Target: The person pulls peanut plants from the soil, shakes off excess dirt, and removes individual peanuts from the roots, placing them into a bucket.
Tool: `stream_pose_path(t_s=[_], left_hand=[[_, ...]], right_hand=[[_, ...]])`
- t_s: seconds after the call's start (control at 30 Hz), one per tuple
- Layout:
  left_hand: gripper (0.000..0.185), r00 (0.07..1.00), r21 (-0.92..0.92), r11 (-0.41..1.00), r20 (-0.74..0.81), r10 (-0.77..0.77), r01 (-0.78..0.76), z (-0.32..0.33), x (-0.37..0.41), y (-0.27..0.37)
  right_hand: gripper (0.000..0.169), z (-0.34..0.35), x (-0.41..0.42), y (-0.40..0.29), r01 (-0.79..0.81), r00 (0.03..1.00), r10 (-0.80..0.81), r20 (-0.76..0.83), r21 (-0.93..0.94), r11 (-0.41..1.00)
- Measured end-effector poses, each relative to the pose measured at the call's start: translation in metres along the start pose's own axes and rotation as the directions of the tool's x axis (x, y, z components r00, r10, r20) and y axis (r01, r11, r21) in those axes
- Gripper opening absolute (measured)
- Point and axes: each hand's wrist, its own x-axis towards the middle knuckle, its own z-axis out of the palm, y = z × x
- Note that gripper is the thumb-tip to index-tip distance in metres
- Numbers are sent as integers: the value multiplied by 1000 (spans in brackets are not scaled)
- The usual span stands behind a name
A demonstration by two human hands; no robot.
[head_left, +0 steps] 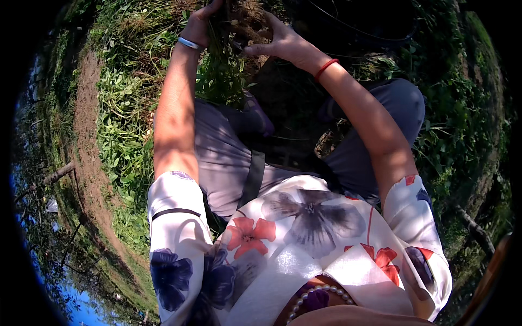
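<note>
My left hand, with a silver bracelet at the wrist, is at the top of the view around a bunch of uprooted leafy plants, which look like peanut plants. Their green leaves hang down, and part of the bunch runs past the top edge. My right hand, wearing a red band at the wrist, is just right of the bunch. Its thumb and a finger are spread beside brown roots or soil clumps. Shade hides whether pods are among them.
A large black tub stands at the upper right. Pulled plants lie heaped on the left, with a bare dirt strip beyond. My bent legs and a purple shoe are below my hands. Greenery grows on the right.
</note>
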Motion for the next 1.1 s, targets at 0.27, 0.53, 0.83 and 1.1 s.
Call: stream_pose_path(t_s=[0.27, 0.53, 0.83, 1.1], left_hand=[[40, 996, -54, 994, 1, -93, 93, -25, 2, -9], [45, 985, 40, 987, -73, -154, 157, -13, 14, -20], [39, 993, 160, 982, -65, -94, 104, -13, 16, -13], [34, 994, 127, 992, -108, -5, 19, -17, 16, -11]], right_hand=[[40, 11, 18, -12, -295, 952, 300, 52, 408, 864], [20, -5, 14, -4, -464, 864, 502, 13, 405, 788], [41, -16, -6, -5, -461, 873, 462, -158, 50, 886], [78, -17, -10, 20, -264, 964, 250, -91, -206, 942]])
